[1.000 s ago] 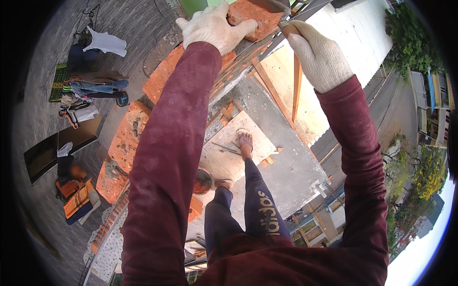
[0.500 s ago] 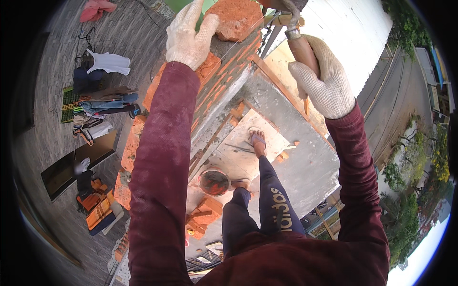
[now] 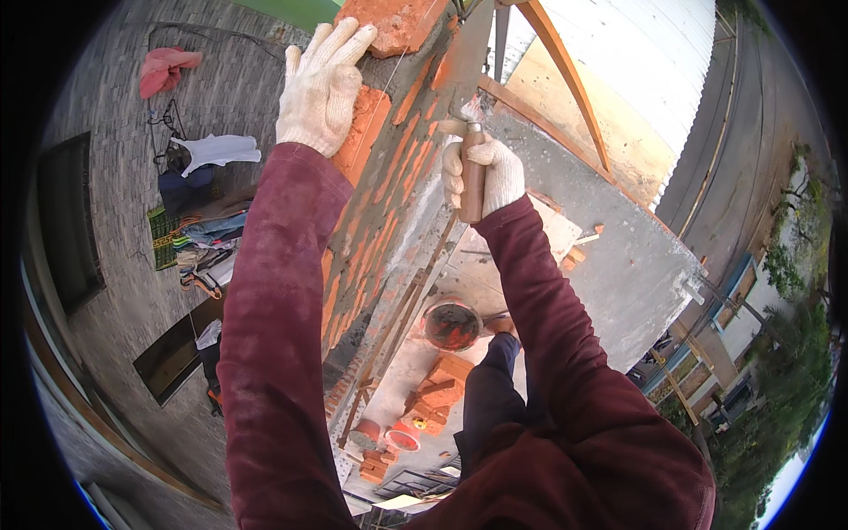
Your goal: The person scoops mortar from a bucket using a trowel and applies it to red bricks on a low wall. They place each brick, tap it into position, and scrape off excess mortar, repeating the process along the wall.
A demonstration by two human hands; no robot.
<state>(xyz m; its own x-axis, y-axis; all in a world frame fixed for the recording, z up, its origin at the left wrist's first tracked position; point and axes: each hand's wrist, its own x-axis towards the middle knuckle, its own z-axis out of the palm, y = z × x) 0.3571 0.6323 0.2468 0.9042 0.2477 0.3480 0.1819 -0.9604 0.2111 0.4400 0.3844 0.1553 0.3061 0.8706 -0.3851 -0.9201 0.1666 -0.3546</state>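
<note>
The right hand (image 3: pixel 501 177), wrapped round the handle of the trowel (image 3: pixel 474 132), has drawn in toward the brick wall (image 3: pixel 380 212), bringing its mortared face within easier reach. The left hand (image 3: pixel 322 93), loosely open and gripping nothing, is beside the upper brick (image 3: pixel 396 25).

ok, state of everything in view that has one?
Left hand: gloved, open
Trowel: gripped by its handle
Right hand: gloved, closed around the trowel
Brick wall: unplastered, mortar-smeared
Bucket: uncovered, reddish inside
Loose bricks: piled
White top: hanging
</note>
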